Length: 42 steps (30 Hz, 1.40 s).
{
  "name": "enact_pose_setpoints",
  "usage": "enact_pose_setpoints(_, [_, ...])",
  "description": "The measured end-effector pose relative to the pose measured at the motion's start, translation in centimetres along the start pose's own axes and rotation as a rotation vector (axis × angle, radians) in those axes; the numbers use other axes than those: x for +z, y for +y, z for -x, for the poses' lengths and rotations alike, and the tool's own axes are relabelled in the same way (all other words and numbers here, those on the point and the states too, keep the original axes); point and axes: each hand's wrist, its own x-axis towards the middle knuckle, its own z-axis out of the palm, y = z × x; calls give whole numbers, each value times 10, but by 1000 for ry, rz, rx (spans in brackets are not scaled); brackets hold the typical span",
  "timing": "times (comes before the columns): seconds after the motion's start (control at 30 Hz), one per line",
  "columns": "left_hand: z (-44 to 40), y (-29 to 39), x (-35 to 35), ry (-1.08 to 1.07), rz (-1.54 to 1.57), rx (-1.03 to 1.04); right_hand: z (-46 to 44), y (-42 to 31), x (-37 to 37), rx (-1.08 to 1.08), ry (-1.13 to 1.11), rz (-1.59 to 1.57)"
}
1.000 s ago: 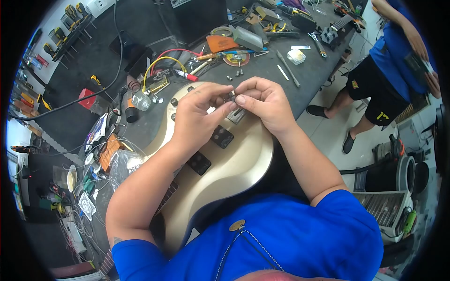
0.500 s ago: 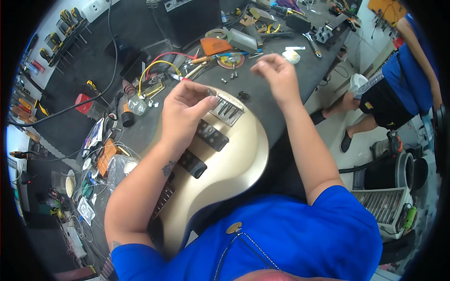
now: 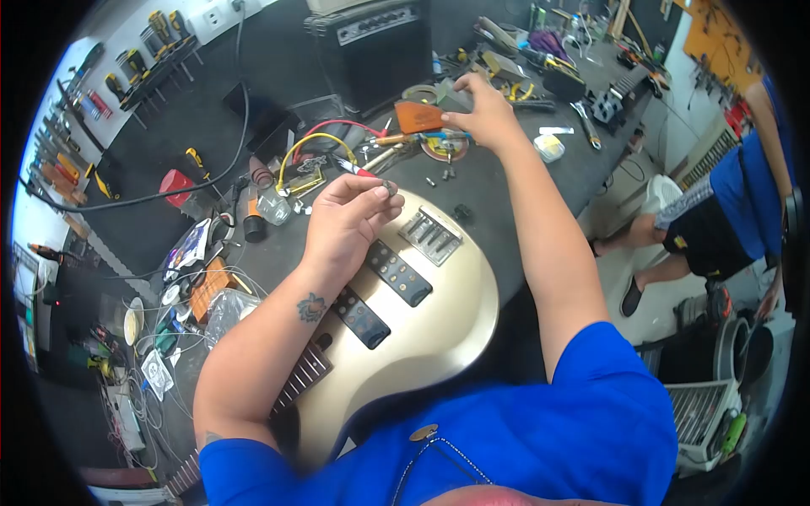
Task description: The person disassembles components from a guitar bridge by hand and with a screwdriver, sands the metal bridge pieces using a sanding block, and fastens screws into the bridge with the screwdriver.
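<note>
A pale gold guitar body [image 3: 451, 325] lies on the dark bench, with a metal bridge [image 3: 431, 237] and two dark pickups [image 3: 400, 272]. Above its upper edge my left hand [image 3: 354, 211] pinches a small metal part [image 3: 389, 188] between thumb and fingertips. My right hand [image 3: 485, 114] reaches to the back of the bench, thumb and forefinger apart, beside an orange block [image 3: 418, 117] and a grey-green box behind it. Whether its fingertips touch either is unclear. A small dark part [image 3: 462, 211] lies just beyond the bridge.
Red and yellow cables [image 3: 314, 137] and a clear jar [image 3: 274, 207] lie left of my right hand. An amplifier [image 3: 380, 59] stands behind. Pliers [image 3: 586, 125] and a small white tub [image 3: 549, 148] are at the right. Another person [image 3: 726, 202] stands at the far right.
The hands have parted: my right hand has gone forward to the back of the bench, while my left keeps its pinch. A dark part now lies beyond the bridge. The view has shifted.
</note>
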Motion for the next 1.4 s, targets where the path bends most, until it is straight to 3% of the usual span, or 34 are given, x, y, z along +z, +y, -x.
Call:
enact_pose_setpoints(0.07, [-6, 3, -9, 38, 16, -1, 28, -50, -25, -264, 13, -423])
enact_pose_setpoints(0.13, [-13, 5, -17, 57, 40, 16, 50, -75, -13, -405, -236, -948])
enact_pose_setpoints(0.2, [-16, 2, -21, 53, 42, 42, 64, -102, -14, -587, -284, -724])
enact_pose_setpoints(0.27, [-14, 1, -18, 55, 58, 61, 72, -113, -11, -613, -359, -698])
enact_pose_setpoints(0.4, [-17, 3, -22, 46, 77, 36, 49, -81, -13, -672, -202, -369])
enact_pose_setpoints(0.5, [-20, -5, -24, 12, 93, 34, 57, -87, -20, -621, -218, -672])
enact_pose_setpoints(0.57, [-19, -4, -21, 26, 116, 36, 65, -101, -22, -787, -377, -528])
enact_pose_setpoints(0.7, [-18, -2, -23, 2, 74, 25, 50, -83, -21, -612, -209, -442])
enact_pose_setpoints(0.73, [-18, -3, -22, 8, 73, 35, 54, -86, -22, -600, -215, -567])
enact_pose_setpoints(0.83, [-19, -3, -25, 15, 35, 30, 68, -109, -23, -817, -367, -410])
enact_pose_setpoints(0.97, [-18, -2, -19, 65, 22, 34, 53, -77, -21, -605, -220, -480])
enact_pose_setpoints(1.03, [-18, -4, -20, 78, 45, 41, 67, -103, -26, -763, -318, -552])
enact_pose_setpoints(1.07, [-19, -3, -25, 43, -5, 31, 70, -109, -23, -830, -317, -436])
enact_pose_setpoints(1.2, [-18, -2, -20, 66, 24, 33, 52, -74, -19, -533, -228, -518])
enact_pose_setpoints(1.3, [-17, -6, -16, 93, 41, 40, 70, -107, -26, -767, -339, -516])
enact_pose_setpoints(1.33, [-19, -5, -16, 90, 45, 34, 67, -103, -19, -703, -397, -520])
enact_pose_setpoints(1.4, [-19, -3, -21, 42, 46, 28, 56, -85, -18, -591, -289, -493])
